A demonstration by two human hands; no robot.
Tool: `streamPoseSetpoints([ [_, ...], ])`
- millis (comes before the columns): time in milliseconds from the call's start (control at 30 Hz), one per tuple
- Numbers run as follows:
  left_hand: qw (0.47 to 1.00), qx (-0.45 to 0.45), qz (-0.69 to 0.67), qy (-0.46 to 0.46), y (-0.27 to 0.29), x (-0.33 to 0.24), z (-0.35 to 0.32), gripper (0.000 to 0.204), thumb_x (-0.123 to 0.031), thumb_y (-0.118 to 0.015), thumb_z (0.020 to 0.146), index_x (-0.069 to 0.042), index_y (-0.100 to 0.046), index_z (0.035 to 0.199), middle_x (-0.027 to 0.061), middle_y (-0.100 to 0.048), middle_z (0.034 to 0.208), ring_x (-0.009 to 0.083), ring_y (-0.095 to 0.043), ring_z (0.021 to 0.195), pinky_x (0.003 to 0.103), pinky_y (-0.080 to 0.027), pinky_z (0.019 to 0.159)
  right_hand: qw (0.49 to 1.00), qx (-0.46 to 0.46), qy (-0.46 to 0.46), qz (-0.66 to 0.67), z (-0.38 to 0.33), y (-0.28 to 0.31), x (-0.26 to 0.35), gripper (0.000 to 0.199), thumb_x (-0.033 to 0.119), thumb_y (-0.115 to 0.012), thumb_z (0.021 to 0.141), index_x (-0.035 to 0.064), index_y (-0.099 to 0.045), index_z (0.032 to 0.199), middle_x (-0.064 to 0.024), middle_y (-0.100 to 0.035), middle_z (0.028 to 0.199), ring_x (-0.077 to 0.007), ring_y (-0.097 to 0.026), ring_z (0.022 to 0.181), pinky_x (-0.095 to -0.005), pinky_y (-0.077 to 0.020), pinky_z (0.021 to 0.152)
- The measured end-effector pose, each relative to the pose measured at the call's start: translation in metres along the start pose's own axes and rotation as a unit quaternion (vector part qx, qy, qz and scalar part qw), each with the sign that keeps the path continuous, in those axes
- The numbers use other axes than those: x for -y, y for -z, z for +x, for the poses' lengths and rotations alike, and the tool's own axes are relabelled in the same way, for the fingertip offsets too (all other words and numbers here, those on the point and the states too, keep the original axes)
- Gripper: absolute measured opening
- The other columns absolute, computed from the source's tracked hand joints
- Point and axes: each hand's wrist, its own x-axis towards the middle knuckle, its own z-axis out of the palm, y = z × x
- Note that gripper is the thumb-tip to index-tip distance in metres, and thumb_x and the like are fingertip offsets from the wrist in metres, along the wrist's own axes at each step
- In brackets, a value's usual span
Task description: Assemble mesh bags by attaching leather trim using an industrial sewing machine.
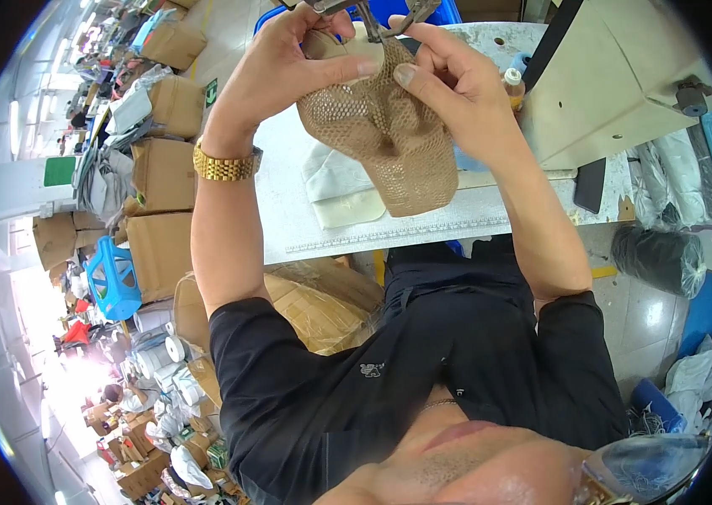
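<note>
A tan mesh fabric piece (410,172), curved like a shoe upper, hangs between my two hands at the sewing machine's needle and presser foot (371,23). My left hand (282,74), below a gold watch (226,164), is closed on the mesh's left part, thumb pressed on top. Opposite it, my right hand (467,88) pinches the upper right edge between thumb and fingers. Some fingertips are hidden behind the fabric and machine parts. Beneath the mesh, pale flat fabric pieces (341,189) lie on the white table (280,215).
The machine's beige body (604,93) rises at the right, with a small bottle (513,87) beside it. A dark phone (590,185) lies near the table's right end. A ruler strip (398,237) runs along the front edge. Cardboard boxes (162,252) and a blue stool (113,278) stand left.
</note>
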Motion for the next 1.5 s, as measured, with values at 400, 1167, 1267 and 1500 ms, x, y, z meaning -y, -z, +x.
streamPoseSetpoints([
  [400,0.992,0.076,-0.097,0.016,0.014,0.034,0.004,0.036,-0.018,-0.081,0.082,0.000,-0.063,0.107,0.0043,-0.067,0.098,0.0097,-0.065,0.091,0.025,-0.052,0.082,0.998,0.042,-0.024,-0.048,-0.008,0.008,0.023,0.047,0.003,-0.064,0.092,0.0055,-0.053,0.137,0.0061,-0.047,0.072,-0.0029,-0.045,0.067,-0.0193,-0.0381,0.061],
  [1167,0.994,-0.076,0.018,-0.082,-0.014,0.011,-0.011,0.019,-0.013,-0.079,0.083,0.001,-0.067,0.088,-0.0007,-0.067,0.083,0.0031,-0.057,0.074,0.021,-0.049,0.068,0.927,0.024,0.212,-0.310,-0.005,0.007,0.044,0.014,0.017,-0.068,0.083,0.0052,-0.072,0.088,-0.0099,-0.068,0.081,-0.0286,-0.062,0.078,-0.0386,-0.0480,0.074],
  [1267,0.993,-0.091,0.016,-0.078,-0.015,0.011,-0.011,0.018,-0.013,-0.078,0.083,0.001,-0.067,0.087,-0.0013,-0.067,0.082,0.0027,-0.056,0.074,0.021,-0.049,0.068,0.933,0.010,0.221,-0.283,-0.001,0.003,0.044,0.013,0.015,-0.068,0.081,0.0051,-0.072,0.088,-0.0093,-0.068,0.081,-0.0288,-0.062,0.081,-0.0386,-0.0483,0.075],
  [1500,0.989,-0.141,0.026,-0.046,-0.027,0.009,-0.017,0.015,-0.013,-0.075,0.086,0.000,-0.068,0.089,-0.0006,-0.069,0.082,0.0034,-0.060,0.075,0.021,-0.049,0.070,0.919,0.025,0.257,-0.296,0.001,0.002,0.037,0.012,0.016,-0.071,0.077,0.0046,-0.071,0.081,-0.0089,-0.068,0.080,-0.0298,-0.063,0.086,-0.0396,-0.0479,0.080],
])
